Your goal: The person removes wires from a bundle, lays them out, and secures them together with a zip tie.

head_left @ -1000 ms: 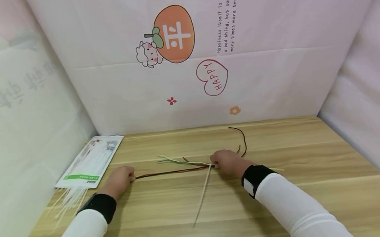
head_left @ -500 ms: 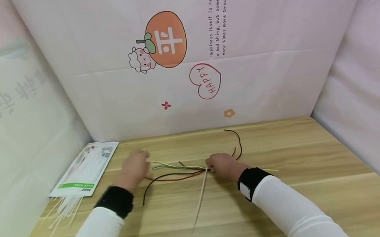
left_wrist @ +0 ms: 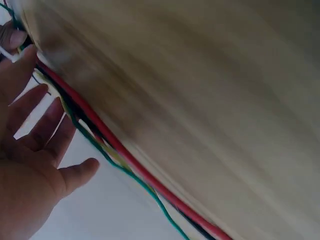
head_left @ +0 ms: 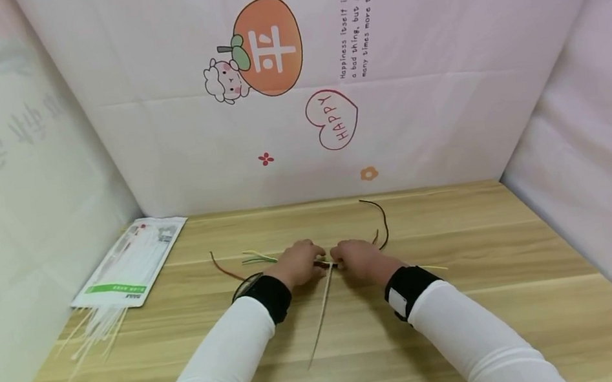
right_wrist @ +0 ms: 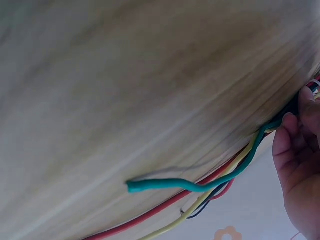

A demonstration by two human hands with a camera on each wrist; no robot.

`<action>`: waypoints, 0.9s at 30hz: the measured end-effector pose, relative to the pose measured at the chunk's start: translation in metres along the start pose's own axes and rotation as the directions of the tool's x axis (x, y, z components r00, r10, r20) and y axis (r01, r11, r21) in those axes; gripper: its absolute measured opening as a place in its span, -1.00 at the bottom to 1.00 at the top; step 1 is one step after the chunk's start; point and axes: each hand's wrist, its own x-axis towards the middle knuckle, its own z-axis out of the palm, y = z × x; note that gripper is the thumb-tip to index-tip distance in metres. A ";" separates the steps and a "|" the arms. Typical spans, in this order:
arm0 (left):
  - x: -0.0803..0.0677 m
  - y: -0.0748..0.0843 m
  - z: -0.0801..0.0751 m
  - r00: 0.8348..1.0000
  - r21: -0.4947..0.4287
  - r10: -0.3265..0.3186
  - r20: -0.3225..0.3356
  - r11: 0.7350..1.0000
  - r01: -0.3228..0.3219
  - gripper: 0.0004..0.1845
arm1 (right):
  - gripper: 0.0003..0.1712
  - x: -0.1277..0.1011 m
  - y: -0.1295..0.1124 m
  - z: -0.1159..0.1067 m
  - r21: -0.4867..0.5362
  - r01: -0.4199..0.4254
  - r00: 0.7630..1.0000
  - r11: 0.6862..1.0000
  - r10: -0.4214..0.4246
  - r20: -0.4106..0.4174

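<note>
A bundle of coloured wires [left_wrist: 95,120], red, black, green and yellow, lies across the wooden table. My right hand [head_left: 358,257] pinches it between thumb and fingertips, as the right wrist view shows. Around the bundle, right beside those fingers, sits a white cable tie [head_left: 321,317], its long tail pointing toward me. My left hand [head_left: 300,262] is close on the tie's other side, thumb and fingers spread along the wires. In the left wrist view its fingers [left_wrist: 45,125] look relaxed, tips right at the bundle. A green wire end [right_wrist: 150,185] sticks out past the right hand.
At the left back lies a white bag with a green stripe [head_left: 128,261], several loose cable ties [head_left: 99,331] spilling from its opening. White printed cloth [head_left: 188,149] walls in the wooden table [head_left: 479,336] at the back and both sides.
My left hand has let go of the black and red wires' far left ends and moved right to the tie. Those ends now spread loosely. The right hand keeps its hold.
</note>
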 end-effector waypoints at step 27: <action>-0.003 -0.003 0.002 0.991 -0.020 0.091 -0.097 0.995 -0.094 -0.87 | -0.83 -0.013 -0.009 -0.016 -0.159 0.111 0.977 0.981 -0.136 -0.162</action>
